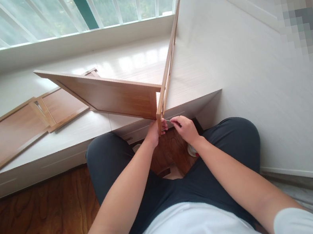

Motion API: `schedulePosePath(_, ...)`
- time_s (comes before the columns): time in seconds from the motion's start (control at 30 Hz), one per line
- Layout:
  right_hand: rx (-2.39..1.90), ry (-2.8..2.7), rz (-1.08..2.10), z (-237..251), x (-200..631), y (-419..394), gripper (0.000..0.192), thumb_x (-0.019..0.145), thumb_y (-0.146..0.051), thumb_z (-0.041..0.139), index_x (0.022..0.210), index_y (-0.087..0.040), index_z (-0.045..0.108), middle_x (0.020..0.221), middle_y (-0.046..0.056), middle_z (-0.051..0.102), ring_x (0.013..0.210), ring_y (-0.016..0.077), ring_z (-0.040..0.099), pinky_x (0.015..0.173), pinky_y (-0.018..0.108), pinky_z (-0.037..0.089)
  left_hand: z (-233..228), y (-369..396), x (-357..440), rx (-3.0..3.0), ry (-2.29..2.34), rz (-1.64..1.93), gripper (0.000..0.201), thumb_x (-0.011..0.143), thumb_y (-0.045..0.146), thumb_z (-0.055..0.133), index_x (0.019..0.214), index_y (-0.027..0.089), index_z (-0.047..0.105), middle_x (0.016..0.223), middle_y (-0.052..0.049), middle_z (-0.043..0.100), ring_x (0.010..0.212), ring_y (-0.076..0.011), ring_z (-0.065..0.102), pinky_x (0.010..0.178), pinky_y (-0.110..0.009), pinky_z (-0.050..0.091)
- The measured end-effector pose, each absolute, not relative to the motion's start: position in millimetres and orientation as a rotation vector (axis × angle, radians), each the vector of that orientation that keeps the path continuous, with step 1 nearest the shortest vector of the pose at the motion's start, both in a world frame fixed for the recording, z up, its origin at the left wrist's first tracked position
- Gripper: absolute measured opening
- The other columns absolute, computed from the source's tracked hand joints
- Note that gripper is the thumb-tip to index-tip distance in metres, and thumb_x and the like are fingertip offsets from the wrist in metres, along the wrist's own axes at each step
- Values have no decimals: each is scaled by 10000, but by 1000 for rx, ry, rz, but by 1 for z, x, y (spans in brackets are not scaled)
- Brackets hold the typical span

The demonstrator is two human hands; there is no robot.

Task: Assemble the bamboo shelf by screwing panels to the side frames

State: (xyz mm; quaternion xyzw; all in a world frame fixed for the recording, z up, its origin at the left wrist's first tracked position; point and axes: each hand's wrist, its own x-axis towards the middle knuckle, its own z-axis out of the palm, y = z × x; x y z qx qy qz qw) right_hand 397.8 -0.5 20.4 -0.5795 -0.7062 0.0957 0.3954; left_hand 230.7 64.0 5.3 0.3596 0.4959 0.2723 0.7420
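Note:
My left hand (153,132) is closed around the near lower corner of an upright wooden panel (168,60), seen almost edge-on. A second framed wooden panel (112,92) slants off to the left and meets the first near that corner. Just right of the corner, my right hand (187,129) pinches a thin metal rod (167,120), whose far end points at the panel's edge. It may be a hex key or a screwdriver shaft; its exact kind is too small to tell. My left fingertips show on the panel's right side.
Two more framed panels, a long one (8,137) and a shorter one (65,105), lie on the white window bench (86,131). A barred window (124,1) stands behind. To the right is a slanting white surface (259,82). Dark wooden floor (42,226) shows below.

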Motion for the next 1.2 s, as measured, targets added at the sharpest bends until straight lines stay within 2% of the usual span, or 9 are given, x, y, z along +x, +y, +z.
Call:
schedulePosePath(0.37, -1442, -1771, 303, 19, 396, 0, 197, 1028, -252, 536, 1002, -227, 729, 978, 82, 787, 910, 243, 738, 876, 373, 586, 5, 64, 232, 787, 1092, 590, 359, 995, 437, 633, 1216, 153, 643, 1151, -81, 682, 960, -190, 680, 832, -385, 611)
schedulePosePath(0.97, -1445, -1784, 233, 28, 394, 0, 222, 1015, -204, 530, 955, -223, 743, 935, 95, 762, 901, 255, 693, 873, 410, 567, 12, 62, 233, 779, 1107, 591, 362, 994, 434, 635, 1226, 156, 640, 1169, -84, 680, 978, -196, 680, 846, -393, 610)
schedulePosePath(1.2, -1461, -1782, 247, 30, 394, 0, 235, 1016, -222, 523, 955, -224, 750, 938, 94, 766, 901, 256, 693, 866, 417, 572, 8, 63, 232, 779, 1104, 601, 344, 997, 432, 633, 1196, 151, 645, 1109, -71, 686, 909, -173, 678, 788, -355, 611)
